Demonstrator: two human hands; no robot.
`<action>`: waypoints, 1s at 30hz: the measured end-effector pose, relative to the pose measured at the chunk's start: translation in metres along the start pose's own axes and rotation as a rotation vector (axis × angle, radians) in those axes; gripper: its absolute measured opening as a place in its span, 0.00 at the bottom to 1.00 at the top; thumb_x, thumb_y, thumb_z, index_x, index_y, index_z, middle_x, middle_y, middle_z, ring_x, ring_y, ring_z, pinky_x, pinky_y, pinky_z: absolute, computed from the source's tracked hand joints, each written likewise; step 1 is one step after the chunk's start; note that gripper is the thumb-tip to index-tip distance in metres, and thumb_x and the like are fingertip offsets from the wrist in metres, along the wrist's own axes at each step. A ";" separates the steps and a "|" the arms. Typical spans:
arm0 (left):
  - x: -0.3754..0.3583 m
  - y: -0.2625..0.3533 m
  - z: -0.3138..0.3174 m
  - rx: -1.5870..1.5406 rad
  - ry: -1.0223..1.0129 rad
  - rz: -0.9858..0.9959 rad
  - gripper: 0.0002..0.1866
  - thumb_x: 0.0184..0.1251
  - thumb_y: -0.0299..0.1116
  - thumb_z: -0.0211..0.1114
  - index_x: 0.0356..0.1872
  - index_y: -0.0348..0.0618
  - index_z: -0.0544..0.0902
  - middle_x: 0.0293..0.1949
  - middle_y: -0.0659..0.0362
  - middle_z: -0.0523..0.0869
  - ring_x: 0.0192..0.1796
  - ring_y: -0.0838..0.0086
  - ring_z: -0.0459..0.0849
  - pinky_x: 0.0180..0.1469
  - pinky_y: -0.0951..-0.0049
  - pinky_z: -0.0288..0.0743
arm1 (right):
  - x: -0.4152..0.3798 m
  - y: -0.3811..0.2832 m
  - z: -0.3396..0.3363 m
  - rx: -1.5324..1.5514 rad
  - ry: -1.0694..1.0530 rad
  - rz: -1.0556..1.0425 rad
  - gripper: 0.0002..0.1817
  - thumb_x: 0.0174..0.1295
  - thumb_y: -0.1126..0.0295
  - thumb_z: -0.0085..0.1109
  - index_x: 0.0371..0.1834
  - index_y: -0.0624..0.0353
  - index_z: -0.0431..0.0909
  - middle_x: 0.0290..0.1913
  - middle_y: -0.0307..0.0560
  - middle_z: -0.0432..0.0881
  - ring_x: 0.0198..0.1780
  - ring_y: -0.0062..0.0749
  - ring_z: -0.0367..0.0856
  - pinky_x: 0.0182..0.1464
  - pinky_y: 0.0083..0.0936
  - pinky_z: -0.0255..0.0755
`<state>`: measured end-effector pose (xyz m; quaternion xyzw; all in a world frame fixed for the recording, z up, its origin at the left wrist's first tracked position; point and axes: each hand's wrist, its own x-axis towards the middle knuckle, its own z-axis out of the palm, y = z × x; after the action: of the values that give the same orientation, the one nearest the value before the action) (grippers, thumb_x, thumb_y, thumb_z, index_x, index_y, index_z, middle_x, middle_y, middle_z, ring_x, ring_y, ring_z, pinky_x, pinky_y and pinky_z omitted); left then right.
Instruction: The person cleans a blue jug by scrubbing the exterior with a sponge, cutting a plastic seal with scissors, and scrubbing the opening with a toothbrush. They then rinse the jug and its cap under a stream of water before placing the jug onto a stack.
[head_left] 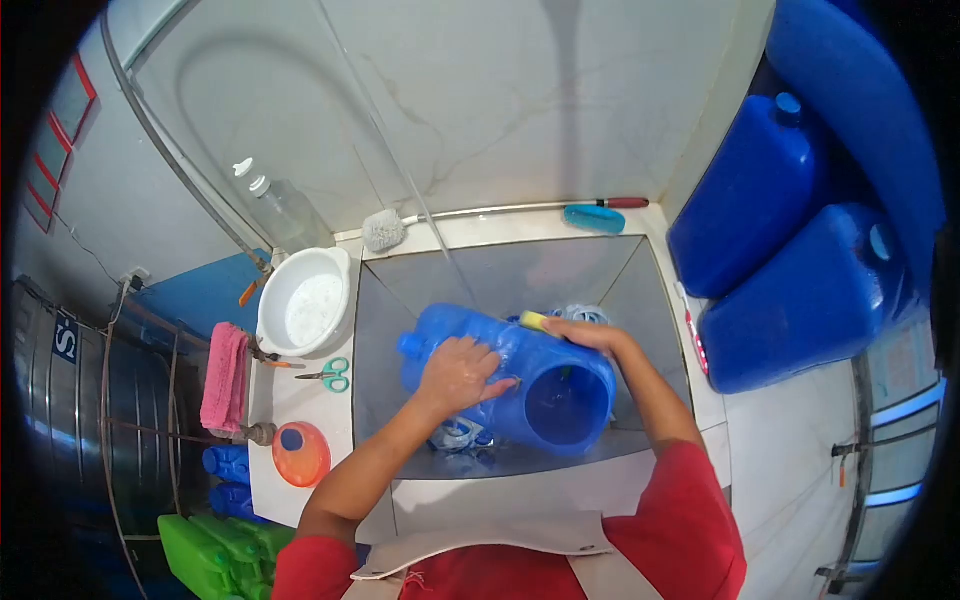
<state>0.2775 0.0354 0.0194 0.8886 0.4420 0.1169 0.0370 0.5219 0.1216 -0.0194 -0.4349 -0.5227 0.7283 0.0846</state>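
A large blue water jug (465, 420) lies on its side over the grey sink (385, 285). Its wide round opening faces me at the right end, and a small blue spout (409, 344) sticks out at the left. My left hand (458, 375) grips the jug's upper side, fingers bent and thumb spread to the right. My right hand (585, 333) is closed on a yellow sponge (533, 321), which touches the jug's far side near the opening. White-and-blue items (460, 436) lie partly hidden beneath the jug in the sink; I cannot make out what they are.
On the left ledge are a white basin (308, 300), green-handled scissors (335, 375) and an orange bowl (302, 454). A long-handled brush (480, 211) and a blue brush (594, 219) lie along the back ledge. Blue containers (790, 310) stand at right, beside a toothbrush (693, 330).
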 end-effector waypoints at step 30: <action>0.027 0.006 0.010 -0.607 0.164 -0.385 0.27 0.62 0.48 0.59 0.57 0.41 0.69 0.38 0.40 0.82 0.41 0.43 0.79 0.43 0.50 0.73 | 0.010 0.008 0.005 -0.318 1.246 -0.823 0.08 0.61 0.67 0.48 0.37 0.59 0.74 0.37 0.50 0.77 0.38 0.38 0.76 0.44 0.36 0.68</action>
<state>0.3009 0.0538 0.0151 0.7254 0.5479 0.3044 0.2845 0.5150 0.1201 -0.0312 -0.5424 -0.5970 0.1741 0.5649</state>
